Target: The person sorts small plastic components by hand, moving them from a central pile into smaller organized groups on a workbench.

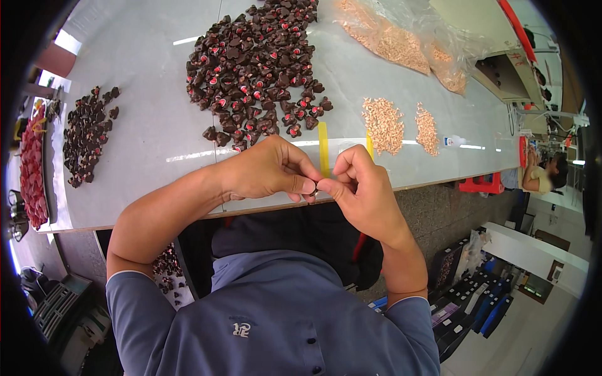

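Observation:
My hands meet just above the near edge of the grey-white table (157, 125). My left hand (266, 168) is closed, its thumb and fingers pinching a small dark piece (314, 190) that is mostly covered by fingertips. My right hand (365, 195) is curled closed, with its thumb tip against the piece; whether it holds something small of its own I cannot make out. Beyond my left hand spreads a large heap of dark brown, lobed small pieces (251, 69), several showing red-and-white spots. Past my right hand lie two small piles of pale beige bits, one larger (383, 124) and one smaller (427, 130).
Yellow tape strips (323, 147) mark the table near my hands. Clear bags of beige bits (401, 47) lie at the far right. Another dark pile (91, 135) is at the left, beside a tray of red pieces (34, 166). A person (544, 172) sits farther right.

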`<action>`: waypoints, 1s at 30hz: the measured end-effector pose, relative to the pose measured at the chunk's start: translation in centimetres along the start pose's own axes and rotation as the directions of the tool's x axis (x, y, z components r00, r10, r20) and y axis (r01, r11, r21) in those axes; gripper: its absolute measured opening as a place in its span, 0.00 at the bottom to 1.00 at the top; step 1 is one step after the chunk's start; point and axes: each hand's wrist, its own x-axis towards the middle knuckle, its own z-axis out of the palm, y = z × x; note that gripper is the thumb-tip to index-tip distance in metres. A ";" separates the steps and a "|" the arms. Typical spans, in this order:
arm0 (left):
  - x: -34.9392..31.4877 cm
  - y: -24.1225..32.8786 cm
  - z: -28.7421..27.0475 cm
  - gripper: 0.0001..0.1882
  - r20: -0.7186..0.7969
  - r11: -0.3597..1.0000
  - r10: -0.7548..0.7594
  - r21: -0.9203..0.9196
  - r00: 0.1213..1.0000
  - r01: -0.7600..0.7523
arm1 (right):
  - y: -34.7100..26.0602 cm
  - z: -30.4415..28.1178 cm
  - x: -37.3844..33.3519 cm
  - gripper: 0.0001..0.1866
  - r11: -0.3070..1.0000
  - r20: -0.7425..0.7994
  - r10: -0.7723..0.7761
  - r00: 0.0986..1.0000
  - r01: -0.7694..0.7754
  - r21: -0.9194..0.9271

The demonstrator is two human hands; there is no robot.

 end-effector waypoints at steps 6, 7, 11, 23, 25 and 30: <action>0.2 -0.1 -0.1 0.10 0.002 0.999 -0.025 -0.041 1.000 0.025 | 0.0 -0.8 -0.1 0.14 0.999 0.007 -0.020 1.000 0.021 -0.044; 0.3 0.0 -0.1 0.10 0.001 0.997 -0.017 -0.080 1.000 0.017 | 0.7 -1.2 -0.4 0.13 0.989 -0.122 -0.054 0.991 0.070 0.129; 0.3 0.9 -0.4 0.10 0.030 0.994 -0.023 -0.106 0.999 0.026 | 4.0 -2.7 -0.9 0.06 0.912 -0.632 -0.029 0.774 0.279 0.300; -4.4 4.4 -3.5 0.22 -0.549 0.735 0.651 0.629 0.524 -0.254 | 14.0 -4.1 -2.4 0.05 0.979 -0.856 -0.131 0.499 0.201 -0.033; -6.8 3.4 -7.3 0.22 -0.369 0.341 0.891 0.928 0.265 0.147 | 14.0 -3.5 -2.0 0.05 0.982 -0.841 -0.132 0.525 0.184 -0.040; -12.2 1.1 -14.1 0.23 -0.273 0.045 0.922 0.779 0.274 0.625 | 14.6 -3.2 -1.4 0.05 0.973 -0.812 -0.200 0.548 0.207 -0.099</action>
